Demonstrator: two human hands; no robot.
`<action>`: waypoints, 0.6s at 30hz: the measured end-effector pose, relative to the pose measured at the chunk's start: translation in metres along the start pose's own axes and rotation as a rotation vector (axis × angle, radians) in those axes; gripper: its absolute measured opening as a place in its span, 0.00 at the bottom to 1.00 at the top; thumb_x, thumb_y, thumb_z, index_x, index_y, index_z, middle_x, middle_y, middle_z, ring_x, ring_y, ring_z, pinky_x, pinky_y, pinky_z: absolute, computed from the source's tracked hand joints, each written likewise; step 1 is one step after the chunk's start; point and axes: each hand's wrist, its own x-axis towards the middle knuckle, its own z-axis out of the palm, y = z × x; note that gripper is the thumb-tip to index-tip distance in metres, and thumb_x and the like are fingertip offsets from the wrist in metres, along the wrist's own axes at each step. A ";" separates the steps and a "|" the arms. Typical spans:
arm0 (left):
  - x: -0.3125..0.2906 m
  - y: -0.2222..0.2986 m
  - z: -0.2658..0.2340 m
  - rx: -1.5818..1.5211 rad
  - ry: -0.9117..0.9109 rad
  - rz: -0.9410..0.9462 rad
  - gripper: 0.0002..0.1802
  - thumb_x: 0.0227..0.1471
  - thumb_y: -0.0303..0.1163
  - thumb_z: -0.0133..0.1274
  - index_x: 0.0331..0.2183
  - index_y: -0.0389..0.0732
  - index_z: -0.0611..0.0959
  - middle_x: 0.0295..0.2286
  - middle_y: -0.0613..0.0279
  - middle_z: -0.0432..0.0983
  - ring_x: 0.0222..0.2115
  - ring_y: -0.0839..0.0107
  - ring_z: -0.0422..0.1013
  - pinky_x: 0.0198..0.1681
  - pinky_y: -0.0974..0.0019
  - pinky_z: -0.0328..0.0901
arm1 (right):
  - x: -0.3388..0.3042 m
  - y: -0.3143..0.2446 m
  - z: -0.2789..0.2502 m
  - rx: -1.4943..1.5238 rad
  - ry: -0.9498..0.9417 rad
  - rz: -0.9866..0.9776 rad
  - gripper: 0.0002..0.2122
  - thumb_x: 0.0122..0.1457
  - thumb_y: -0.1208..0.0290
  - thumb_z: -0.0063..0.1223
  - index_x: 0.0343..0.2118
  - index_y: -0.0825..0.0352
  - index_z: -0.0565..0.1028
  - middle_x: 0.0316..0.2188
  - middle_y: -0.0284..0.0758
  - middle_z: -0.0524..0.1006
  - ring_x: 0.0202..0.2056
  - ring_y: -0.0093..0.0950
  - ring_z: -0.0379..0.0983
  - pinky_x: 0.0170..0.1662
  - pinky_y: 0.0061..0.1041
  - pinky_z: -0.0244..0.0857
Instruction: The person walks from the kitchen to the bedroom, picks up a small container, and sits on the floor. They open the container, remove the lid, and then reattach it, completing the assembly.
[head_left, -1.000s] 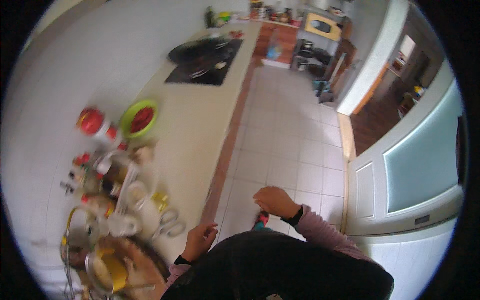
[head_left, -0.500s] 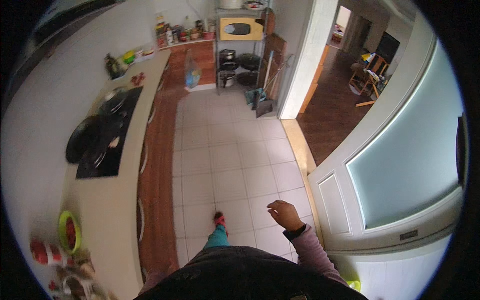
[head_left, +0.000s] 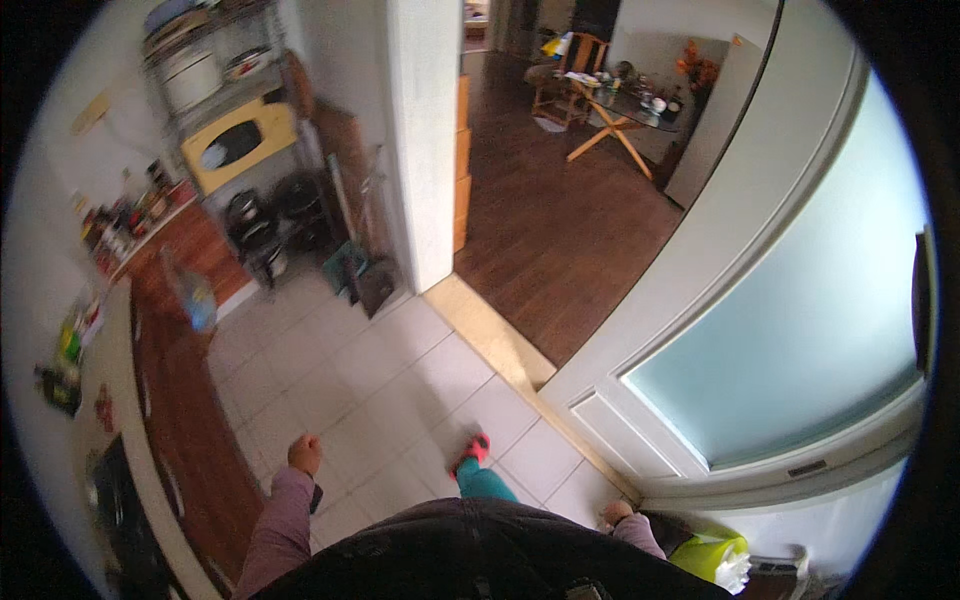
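Observation:
My left hand point(head_left: 305, 456) is held out over the pale floor tiles, its fingers curled in, with nothing visible in them. A small dark shape shows beside the left wrist; I cannot make out what it is. Low on the right, my right hand point(head_left: 616, 513) hangs close to my body, small and partly hidden, so its fingers cannot be read. It is nearest to the bottom of the white door point(head_left: 640, 440) and a lime-green bag or bin point(head_left: 712, 558). One foot in a red shoe point(head_left: 472, 450) is forward on the tiles.
A doorway with a pale sill point(head_left: 490, 318) opens onto dark wood flooring, with a glass table point(head_left: 630, 108) and a wooden chair point(head_left: 586, 60) beyond. A dustpan point(head_left: 376, 287) leans by the door frame. Left are a counter point(head_left: 120, 340), a metal rack and a yellow microwave point(head_left: 240, 143).
My view has swung right, toward the doorway. My left hand has come into sight over the floor, and my right hand has dropped back toward my body. The counter has shifted left.

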 end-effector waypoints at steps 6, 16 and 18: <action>0.228 0.198 0.064 -0.399 -0.160 0.235 0.13 0.55 0.36 0.46 0.35 0.37 0.79 0.28 0.55 0.77 0.29 0.63 0.74 0.35 0.63 0.68 | 0.095 -0.023 -0.140 0.214 -0.131 0.033 0.15 0.52 0.56 0.55 0.27 0.65 0.80 0.31 0.45 0.78 0.36 0.35 0.75 0.40 0.37 0.69; 0.411 0.439 0.219 -0.220 -0.723 0.507 0.13 0.50 0.39 0.53 0.35 0.40 0.82 0.30 0.52 0.79 0.32 0.58 0.75 0.37 0.59 0.69 | 0.306 -0.082 -0.684 0.524 0.794 -0.448 0.13 0.52 0.61 0.49 0.31 0.66 0.75 0.29 0.46 0.77 0.32 0.46 0.74 0.34 0.45 0.66; 0.472 0.498 0.235 -0.165 -0.813 0.565 0.14 0.50 0.39 0.53 0.35 0.40 0.81 0.30 0.52 0.79 0.33 0.56 0.75 0.37 0.58 0.69 | 0.342 -0.051 -0.745 0.594 0.814 -0.373 0.13 0.53 0.60 0.48 0.34 0.64 0.77 0.33 0.45 0.78 0.35 0.45 0.75 0.37 0.44 0.68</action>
